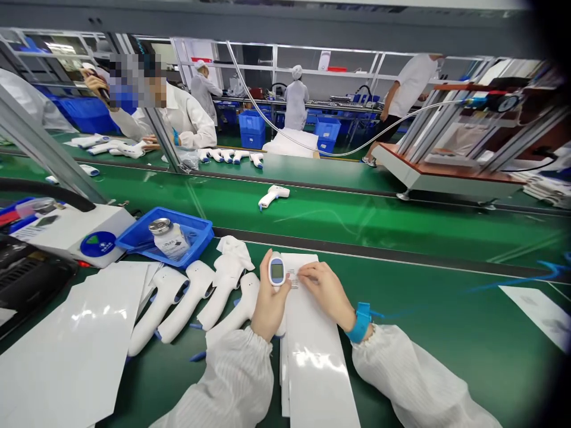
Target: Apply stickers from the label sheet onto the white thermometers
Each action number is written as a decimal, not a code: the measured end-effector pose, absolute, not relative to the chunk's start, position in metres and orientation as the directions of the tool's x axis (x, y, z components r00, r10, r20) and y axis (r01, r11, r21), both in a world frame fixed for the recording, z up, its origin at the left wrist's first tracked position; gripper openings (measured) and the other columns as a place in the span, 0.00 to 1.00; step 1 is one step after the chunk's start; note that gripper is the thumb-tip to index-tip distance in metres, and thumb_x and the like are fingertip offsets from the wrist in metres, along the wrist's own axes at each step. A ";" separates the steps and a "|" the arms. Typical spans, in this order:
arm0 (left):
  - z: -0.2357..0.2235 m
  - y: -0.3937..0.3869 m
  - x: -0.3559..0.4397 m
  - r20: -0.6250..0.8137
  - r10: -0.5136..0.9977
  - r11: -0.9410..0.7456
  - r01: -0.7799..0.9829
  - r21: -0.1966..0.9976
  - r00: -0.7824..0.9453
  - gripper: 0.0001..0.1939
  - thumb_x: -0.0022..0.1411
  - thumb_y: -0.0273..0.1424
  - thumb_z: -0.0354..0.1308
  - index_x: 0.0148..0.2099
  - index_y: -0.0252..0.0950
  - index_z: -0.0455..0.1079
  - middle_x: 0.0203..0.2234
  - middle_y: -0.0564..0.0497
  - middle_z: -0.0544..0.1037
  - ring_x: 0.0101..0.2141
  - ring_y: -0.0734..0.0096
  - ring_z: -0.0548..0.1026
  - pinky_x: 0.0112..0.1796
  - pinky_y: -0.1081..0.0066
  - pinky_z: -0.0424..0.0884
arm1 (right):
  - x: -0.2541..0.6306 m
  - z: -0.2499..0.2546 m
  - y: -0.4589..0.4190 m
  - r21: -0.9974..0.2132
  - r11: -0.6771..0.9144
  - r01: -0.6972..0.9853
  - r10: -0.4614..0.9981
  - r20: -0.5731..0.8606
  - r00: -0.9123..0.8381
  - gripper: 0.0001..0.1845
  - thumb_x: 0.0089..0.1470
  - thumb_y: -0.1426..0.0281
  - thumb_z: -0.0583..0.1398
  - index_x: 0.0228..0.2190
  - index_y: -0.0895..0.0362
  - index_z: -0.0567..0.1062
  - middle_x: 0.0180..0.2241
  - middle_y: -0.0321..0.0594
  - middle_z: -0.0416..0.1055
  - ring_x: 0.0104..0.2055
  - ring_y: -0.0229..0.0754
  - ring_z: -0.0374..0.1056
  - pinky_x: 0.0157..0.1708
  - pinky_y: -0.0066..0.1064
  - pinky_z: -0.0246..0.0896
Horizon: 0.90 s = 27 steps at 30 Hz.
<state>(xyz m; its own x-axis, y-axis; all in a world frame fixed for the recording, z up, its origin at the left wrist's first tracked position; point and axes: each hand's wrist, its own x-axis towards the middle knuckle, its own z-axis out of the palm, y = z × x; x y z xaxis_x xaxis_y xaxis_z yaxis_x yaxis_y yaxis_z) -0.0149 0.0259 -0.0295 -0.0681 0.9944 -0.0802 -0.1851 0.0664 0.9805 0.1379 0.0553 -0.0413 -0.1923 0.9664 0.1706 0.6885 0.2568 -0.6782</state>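
My left hand (270, 300) is closed around a white forehead thermometer (277, 270), its small grey screen facing me. Just right of it, my right hand (326, 291), with a blue wrist strap (360, 323), pinches at a small printed label (293, 278) near the top of a long white glossy sheet (319, 368). Whether the label is lifted off cannot be seen. More sheets lie under that one. Several white thermometer bodies (187, 306) lie in a row left of my left hand, one with a crumpled white cloth (234, 252) at its top.
A blue tray (200, 241) holds a metal-capped bottle. Large white sheets (75, 339) cover the bench's left; a white machine (96, 232) stands behind them. Beyond runs a green conveyor (357, 220) carrying one thermometer (273, 196). A co-worker (187, 116) sits opposite; a press-like fixture (455, 154) stands right.
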 end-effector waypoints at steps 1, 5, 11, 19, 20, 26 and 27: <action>-0.032 0.029 -0.014 -0.064 0.996 0.054 -0.158 0.986 -0.059 0.34 0.63 0.29 0.56 0.67 0.44 0.46 0.67 0.47 0.51 0.64 0.59 0.54 0.62 0.58 0.53 | 0.136 -0.044 0.058 -0.684 0.253 0.684 0.967 0.165 -0.193 0.09 0.58 0.73 0.58 0.31 0.55 0.79 0.39 0.42 0.77 0.44 0.47 0.69 0.46 0.43 0.64; -0.037 0.032 -0.011 -0.047 0.996 0.041 -0.092 0.995 -0.070 0.33 0.63 0.28 0.54 0.67 0.44 0.48 0.66 0.48 0.54 0.65 0.61 0.54 0.63 0.59 0.50 | 0.135 -0.053 0.058 -0.705 0.242 0.666 0.970 0.156 -0.188 0.10 0.58 0.71 0.57 0.32 0.54 0.80 0.39 0.41 0.78 0.43 0.47 0.69 0.47 0.43 0.62; -0.036 0.031 -0.010 -0.102 0.992 0.094 -0.106 0.990 -0.072 0.34 0.64 0.30 0.54 0.68 0.44 0.46 0.66 0.48 0.52 0.64 0.61 0.57 0.62 0.62 0.52 | 0.127 -0.057 0.057 -0.748 0.202 0.632 0.979 0.134 -0.154 0.10 0.57 0.70 0.57 0.31 0.52 0.80 0.39 0.40 0.78 0.45 0.48 0.69 0.47 0.44 0.59; -0.027 0.032 -0.008 -0.141 0.987 0.134 -0.086 0.987 -0.080 0.33 0.63 0.31 0.55 0.67 0.43 0.46 0.65 0.47 0.55 0.63 0.61 0.57 0.61 0.62 0.53 | 0.121 -0.049 0.059 -0.719 0.281 0.635 0.959 0.197 -0.201 0.05 0.53 0.74 0.60 0.26 0.54 0.73 0.35 0.40 0.75 0.42 0.47 0.67 0.44 0.42 0.59; -0.026 0.033 -0.008 -0.139 0.987 0.132 -0.091 0.987 -0.081 0.33 0.63 0.31 0.55 0.67 0.42 0.47 0.64 0.47 0.56 0.63 0.61 0.57 0.61 0.62 0.54 | 0.122 -0.047 0.053 -0.693 0.356 0.627 0.934 0.252 -0.252 0.06 0.52 0.75 0.60 0.25 0.54 0.72 0.35 0.40 0.75 0.42 0.47 0.67 0.43 0.41 0.60; -0.012 0.027 -0.008 -0.159 0.984 0.154 -0.063 0.986 -0.084 0.34 0.62 0.31 0.56 0.67 0.44 0.48 0.61 0.46 0.61 0.59 0.57 0.62 0.55 0.63 0.63 | 0.139 -0.008 -0.002 -0.827 0.430 0.363 0.812 0.179 -0.555 0.09 0.49 0.81 0.58 0.28 0.54 0.70 0.34 0.37 0.72 0.35 0.39 0.69 0.35 0.30 0.65; -0.009 0.022 -0.008 -0.180 0.982 0.176 -0.080 0.981 -0.048 0.35 0.62 0.31 0.56 0.68 0.45 0.46 0.58 0.46 0.64 0.55 0.58 0.68 0.52 0.63 0.67 | 0.141 0.002 -0.009 -0.891 0.319 0.322 0.825 0.094 -0.557 0.09 0.49 0.81 0.59 0.27 0.54 0.70 0.34 0.36 0.71 0.34 0.37 0.69 0.33 0.28 0.66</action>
<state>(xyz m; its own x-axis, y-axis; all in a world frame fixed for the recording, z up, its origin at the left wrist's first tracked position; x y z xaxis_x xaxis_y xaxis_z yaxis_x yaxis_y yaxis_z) -0.0080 0.0217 -0.0087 -0.0478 0.9824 -0.1805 -0.0796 0.1764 0.9811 0.1414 -0.0088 0.0018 -0.5575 0.8248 0.0943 0.3219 0.3195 -0.8912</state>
